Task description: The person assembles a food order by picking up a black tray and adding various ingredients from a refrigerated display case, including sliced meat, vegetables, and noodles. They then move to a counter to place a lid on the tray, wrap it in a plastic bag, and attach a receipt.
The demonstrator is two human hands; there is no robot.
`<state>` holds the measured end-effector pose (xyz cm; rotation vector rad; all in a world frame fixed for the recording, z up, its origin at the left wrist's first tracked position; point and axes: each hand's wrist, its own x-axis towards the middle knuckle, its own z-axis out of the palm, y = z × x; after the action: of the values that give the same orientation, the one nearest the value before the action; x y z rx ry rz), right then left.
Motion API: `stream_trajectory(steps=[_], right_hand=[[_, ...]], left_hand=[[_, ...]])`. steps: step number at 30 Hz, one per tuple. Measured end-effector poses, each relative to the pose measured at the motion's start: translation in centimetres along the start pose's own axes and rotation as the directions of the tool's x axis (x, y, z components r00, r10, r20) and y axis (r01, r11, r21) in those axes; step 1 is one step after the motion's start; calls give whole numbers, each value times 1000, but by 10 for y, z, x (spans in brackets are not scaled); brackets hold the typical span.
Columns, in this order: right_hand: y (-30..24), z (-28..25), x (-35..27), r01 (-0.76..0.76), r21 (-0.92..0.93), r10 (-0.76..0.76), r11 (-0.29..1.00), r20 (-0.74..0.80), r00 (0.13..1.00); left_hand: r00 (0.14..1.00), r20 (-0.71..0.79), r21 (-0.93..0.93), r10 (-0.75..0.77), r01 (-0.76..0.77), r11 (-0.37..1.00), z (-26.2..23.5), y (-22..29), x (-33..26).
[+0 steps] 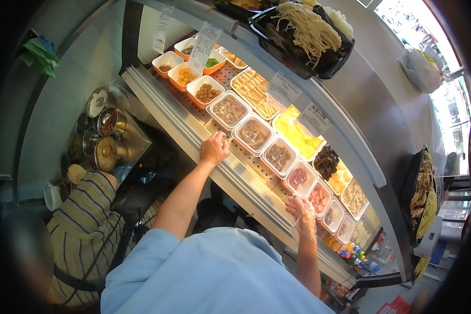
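Note:
My left hand (214,148) is bare and rests at the metal front ledge (235,179) of a lit display case. Its fingers are curled, and whatever they may hold is hidden. Farther right, my right hand (300,209) wears a clear plastic glove. Its fingers are loosely stretched beside a tub of pink sliced meat (320,198), with nothing visible in them. Along the case's near side runs a slanting row of clear plastic tubs, including a tub of brownish strips (253,134) and a tub of dark red meat (300,177).
Orange-and-white bowls (204,92) stand at the case's left end. Behind the tubs lie yellow sheets (295,131) and black fungus (326,162). A black tray of noodles (306,36) sits on top. At left, a person in a striped shirt (83,214) is beside metal pots (106,153).

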<state>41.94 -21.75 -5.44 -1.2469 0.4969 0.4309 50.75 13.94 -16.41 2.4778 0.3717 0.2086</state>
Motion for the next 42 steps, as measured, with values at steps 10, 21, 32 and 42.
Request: stream_trajectory(steps=[10, 21, 32, 42], right_hand=[[1, 19, 29, -48, -51, 53, 998, 103, 993], [-15, 35, 48, -42, -94, 61, 995, 209, 976], [-11, 48, 40, -31, -110, 58, 993, 248, 967], [-15, 48, 21, 67, -158, -43, 985, 155, 987]], left_hand=[[1000, 8, 22, -12, 12, 1000, -1, 4, -1], [999, -4, 10, -40, 40, 999, 11, -8, -1], [994, -89, -172, -58, 42, 984, 14, -20, -2], [891, -448, -523, -76, -192, 830, -246, -46, 226]])
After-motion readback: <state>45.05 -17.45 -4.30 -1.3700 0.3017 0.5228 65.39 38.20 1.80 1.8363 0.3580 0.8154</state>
